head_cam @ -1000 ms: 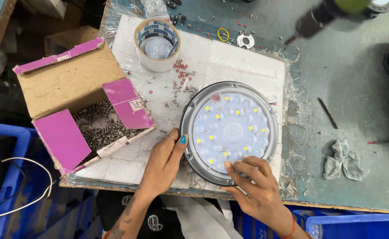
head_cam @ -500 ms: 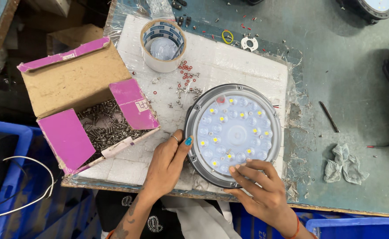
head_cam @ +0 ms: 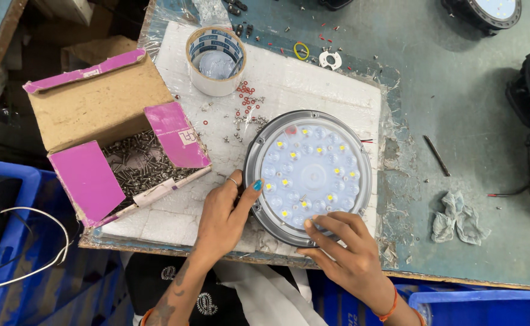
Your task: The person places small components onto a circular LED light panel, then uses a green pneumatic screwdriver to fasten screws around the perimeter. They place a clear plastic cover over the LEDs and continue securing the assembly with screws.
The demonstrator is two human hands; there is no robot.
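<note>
Now the round lamp lies flat on the white foam pad at the near edge of the bench, barely shifted since a second ago. Left hand stays spread against its left rim; right hand has crept further onto the lower lens, fingertips pressing. Dark tool at top right is gone. Tape roll and screw box unmoved.

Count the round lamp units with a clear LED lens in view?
2. One round LED lamp lies on the white foam sheet, with the left hand and right hand on its rim. A second lamp sits at the top edge, cropped. Dark housings at right may be more.
</note>
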